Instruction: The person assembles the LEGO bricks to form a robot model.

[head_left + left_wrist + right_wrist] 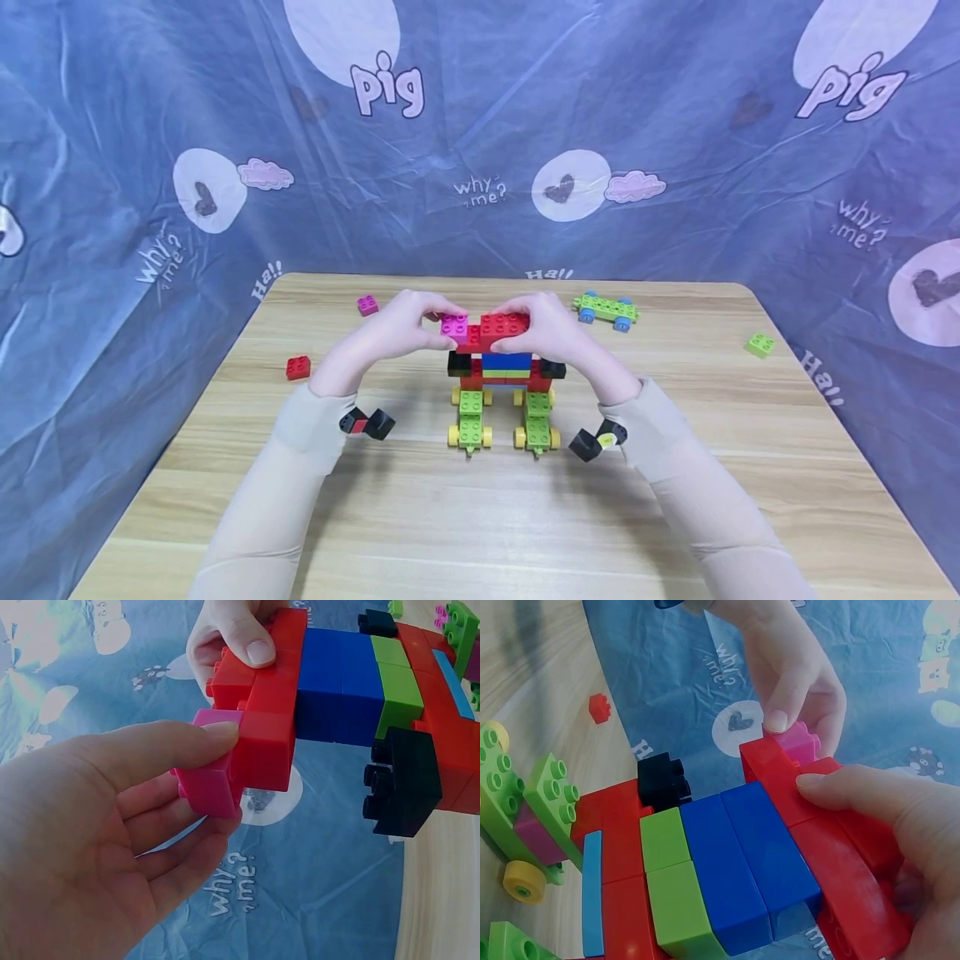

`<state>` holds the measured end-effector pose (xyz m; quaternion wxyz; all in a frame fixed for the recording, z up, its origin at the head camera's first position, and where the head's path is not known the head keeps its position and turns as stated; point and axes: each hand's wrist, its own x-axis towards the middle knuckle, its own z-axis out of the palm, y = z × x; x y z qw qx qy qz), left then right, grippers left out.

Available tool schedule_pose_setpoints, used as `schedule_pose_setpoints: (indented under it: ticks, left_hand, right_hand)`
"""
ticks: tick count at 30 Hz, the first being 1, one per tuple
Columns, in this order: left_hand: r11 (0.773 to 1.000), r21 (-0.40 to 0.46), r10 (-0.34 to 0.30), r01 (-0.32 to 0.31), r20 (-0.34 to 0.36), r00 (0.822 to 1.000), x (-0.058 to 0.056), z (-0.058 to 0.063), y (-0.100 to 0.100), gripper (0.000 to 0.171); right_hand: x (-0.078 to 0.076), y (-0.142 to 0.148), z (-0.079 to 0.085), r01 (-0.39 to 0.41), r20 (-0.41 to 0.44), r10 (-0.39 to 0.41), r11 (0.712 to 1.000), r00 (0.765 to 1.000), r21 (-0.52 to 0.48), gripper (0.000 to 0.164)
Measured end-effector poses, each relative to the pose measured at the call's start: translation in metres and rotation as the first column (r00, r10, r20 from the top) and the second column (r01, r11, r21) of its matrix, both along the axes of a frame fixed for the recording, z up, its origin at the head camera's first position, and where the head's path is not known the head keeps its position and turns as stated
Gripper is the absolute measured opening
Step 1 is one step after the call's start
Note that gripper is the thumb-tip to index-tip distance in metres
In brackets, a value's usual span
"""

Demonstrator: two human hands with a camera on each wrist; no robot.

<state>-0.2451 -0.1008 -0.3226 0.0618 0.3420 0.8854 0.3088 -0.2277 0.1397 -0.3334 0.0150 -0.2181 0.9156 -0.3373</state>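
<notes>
A figure built from toy bricks stands at the middle of the table on two green wheeled bases with yellow wheels. My left hand pinches a pink brick at the left end of the figure's top red layer. On the right, my right hand grips a red brick on that same layer, thumb on the near side. Below come blue bricks, green bricks and a red layer, with a black brick jutting out at either side.
On the table a loose red brick and a magenta brick lie to the left. Behind my right hand is a green wheeled base with blue wheels. A green brick lies far right. Blue printed cloth hangs around the table.
</notes>
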Motion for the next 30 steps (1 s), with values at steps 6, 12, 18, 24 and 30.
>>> schedule_pose_setpoints:
  ticks: [6,12,18,24,30]
  left_hand:
    - [1.0,0.01,-0.005,0.005,-0.009,1.0,-0.001,-0.004,-0.001,0.046]
    - [1.0,0.021,-0.012,0.012,-0.026,1.0,0.0,-0.003,-0.001,0.045]
    - [1.0,0.021,-0.006,0.006,-0.044,0.999,0.0,-0.004,-0.001,0.045]
    - [0.999,0.04,-0.011,0.013,-0.044,0.999,-0.002,-0.009,-0.003,0.047]
    - [0.998,0.066,-0.017,0.02,-0.043,0.999,-0.003,-0.014,-0.005,0.047]
  right_hand:
    - [0.0,0.0,-0.001,0.005,-0.001,-0.005,1.0,1.0,-0.004,0.047]
    - [0.0,0.001,-0.002,0.002,-0.003,-0.002,1.0,1.0,-0.012,0.047]
    - [0.0,0.002,-0.003,-0.002,-0.008,0.002,1.0,1.0,-0.014,0.048]
    - [0.0,0.003,-0.006,-0.001,-0.007,0.0,1.0,1.0,-0.029,0.048]
    - [0.001,0.003,-0.007,-0.009,-0.018,0.008,0.999,1.0,-0.05,0.048]
